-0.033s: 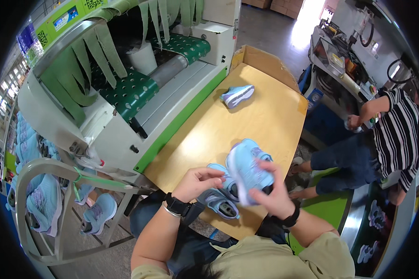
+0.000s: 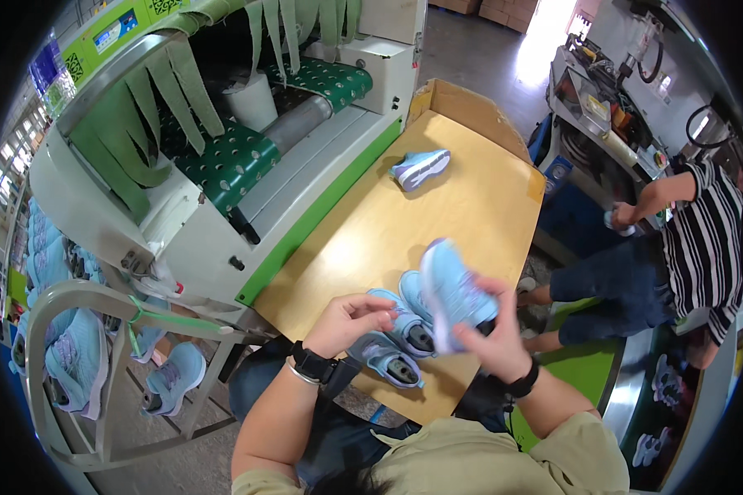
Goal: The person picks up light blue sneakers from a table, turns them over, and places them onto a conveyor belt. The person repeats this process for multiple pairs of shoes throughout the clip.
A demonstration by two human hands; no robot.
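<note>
Sneakers [image 2: 78, 363] of light-blue, mesh-like fabric with lilac details crowd a rack [image 2: 82, 290] of rounded metal tubing at far left, overlapping too much to count. One green tie [image 2: 140, 318] wraps the tube.

Next comes a boxy, off-white machine [image 2: 82, 177], its opening hung with ragged strips [image 2: 194, 99] of limp green fabric above a dark-green belt [image 2: 231, 165] punched with round holes. One white cylinder [image 2: 252, 103] stands there.

Toward the middle is a smooth, wood-toned counter [image 2: 470, 198]. Over its near end, the left hand [image 2: 357, 323] curves loosely, thumb and fingers slightly apart, nothing visible between them. Beside it three sneakers [image 2: 384, 360] sit close together, one partly hidden. Farther up the counter, a single sneaker [image 2: 421, 169] lies on its side, pale sole showing.

Just right of the trio, one slightly blurred sneaker [image 2: 454, 293] is raised above the counter, its heel end pinched between thumb and fingers of the right hand [image 2: 497, 330].

At far right, one person [image 2: 706, 231] wears black-and-white stripes.
</note>
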